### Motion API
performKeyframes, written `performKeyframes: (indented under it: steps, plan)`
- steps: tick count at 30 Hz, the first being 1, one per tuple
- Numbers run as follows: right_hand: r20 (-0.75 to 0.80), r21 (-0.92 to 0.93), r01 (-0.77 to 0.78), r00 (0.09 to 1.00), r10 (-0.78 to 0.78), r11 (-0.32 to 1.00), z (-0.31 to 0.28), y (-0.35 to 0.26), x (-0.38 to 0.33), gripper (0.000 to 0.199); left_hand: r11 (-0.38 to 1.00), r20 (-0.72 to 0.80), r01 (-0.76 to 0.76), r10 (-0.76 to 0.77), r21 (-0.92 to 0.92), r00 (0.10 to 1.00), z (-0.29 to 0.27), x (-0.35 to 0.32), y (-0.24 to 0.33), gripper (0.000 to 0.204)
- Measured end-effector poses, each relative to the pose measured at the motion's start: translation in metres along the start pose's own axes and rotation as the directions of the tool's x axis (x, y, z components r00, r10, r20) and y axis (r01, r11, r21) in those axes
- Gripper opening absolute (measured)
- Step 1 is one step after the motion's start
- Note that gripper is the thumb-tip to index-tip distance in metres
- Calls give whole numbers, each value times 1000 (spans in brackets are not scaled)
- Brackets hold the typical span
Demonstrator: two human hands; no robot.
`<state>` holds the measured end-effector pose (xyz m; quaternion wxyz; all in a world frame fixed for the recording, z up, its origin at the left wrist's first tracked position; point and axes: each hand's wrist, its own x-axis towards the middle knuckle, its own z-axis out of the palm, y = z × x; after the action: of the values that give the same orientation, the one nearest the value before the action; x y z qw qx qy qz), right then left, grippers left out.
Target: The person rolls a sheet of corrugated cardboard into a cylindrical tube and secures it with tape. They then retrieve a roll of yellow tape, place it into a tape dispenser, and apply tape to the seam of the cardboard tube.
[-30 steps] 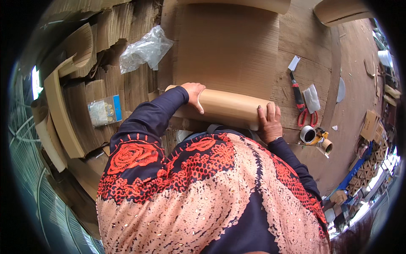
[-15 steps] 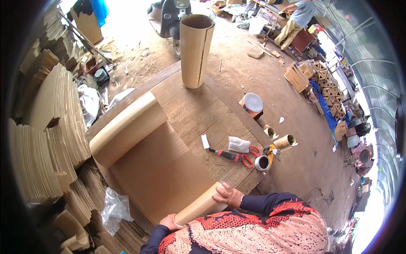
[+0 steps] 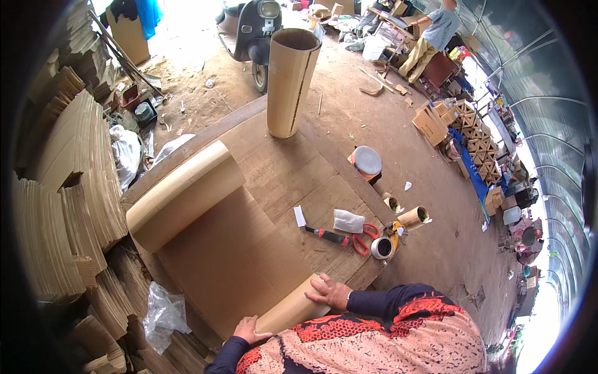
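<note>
A large brown corrugated cardboard sheet (image 3: 218, 249) lies on the wooden table, its far and near ends curled up into rolls. At the near end, my left hand (image 3: 248, 330) holds the left end of the roll, with its thumb along the surface. My right hand (image 3: 331, 293) grips that roll's right end with fingers spread over the top; its palm side is hidden. Right of the sheet lie red-handled scissors (image 3: 361, 240), a black-and-red handled tool (image 3: 333, 236), a folded whitish cloth (image 3: 349, 220) and a roll of tape (image 3: 381, 248).
An upright cardboard tube (image 3: 291, 87) stands at the table's far corner. Stacked flat cardboard (image 3: 68, 168) fills the left side, near a clear plastic bag (image 3: 165, 318). Beyond the table are a lidded bucket (image 3: 366, 161), a scooter (image 3: 252, 34) and another person (image 3: 433, 37).
The view has shifted slightly. My left hand now rests more over the top of the near roll's end, while my right hand keeps its place on the other end.
</note>
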<state>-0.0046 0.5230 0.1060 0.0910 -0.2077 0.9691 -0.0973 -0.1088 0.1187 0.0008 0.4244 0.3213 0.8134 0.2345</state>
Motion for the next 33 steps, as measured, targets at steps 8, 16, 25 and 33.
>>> performKeyframes:
  steps: [8,16,25,33]
  plan:
    - [361,115,-112,931,64,987,-23,3,26,103,992,-125,30,-14,124,992,-7,36,108,135]
    - [571,57,-100,819,49,993,-63,18,82,134,981,-17,66,-64,182,998,-66,51,151,125]
    - [604,78,-121,796,50,990,-50,28,97,138,974,-25,135,-132,185,991,-65,55,154,126]
    - [632,102,-117,775,27,988,-60,29,103,136,892,-328,265,-143,365,934,-13,50,204,132]
